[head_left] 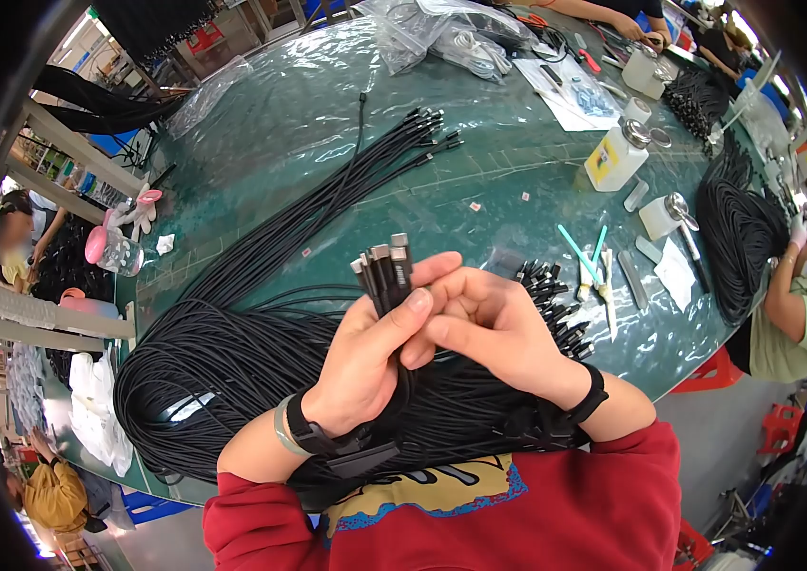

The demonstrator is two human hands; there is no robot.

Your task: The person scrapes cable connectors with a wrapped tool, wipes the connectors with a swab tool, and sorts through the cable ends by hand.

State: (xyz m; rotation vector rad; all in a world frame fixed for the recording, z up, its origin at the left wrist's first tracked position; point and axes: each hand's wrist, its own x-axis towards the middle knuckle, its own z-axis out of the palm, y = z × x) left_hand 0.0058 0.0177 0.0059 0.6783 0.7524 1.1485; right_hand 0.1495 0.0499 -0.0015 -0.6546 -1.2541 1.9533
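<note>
Upright in my left hand [370, 347] is a small bunch of black cables [386, 276], their metal-tipped connectors pointing up. My left fingers and thumb are wrapped round it. My right hand [494, 328] meets the left one beside the bunch, its fingers curled and thumb bent in; what they hold, if anything, is hidden. Under both hands lies a large coiled heap of black cables [223, 381]. Its connector ends [555, 305] show to the right of my right hand. A straight bundle of cables [318, 190] stretches up the table from the heap.
On the green table [261, 124] are a yellow-labelled bottle [614, 160], a second bottle [662, 217], tweezers [586, 255], a white paper [565, 95] and plastic bags [413, 33]. Another cable pile [736, 238] lies right, near a co-worker in green [793, 324].
</note>
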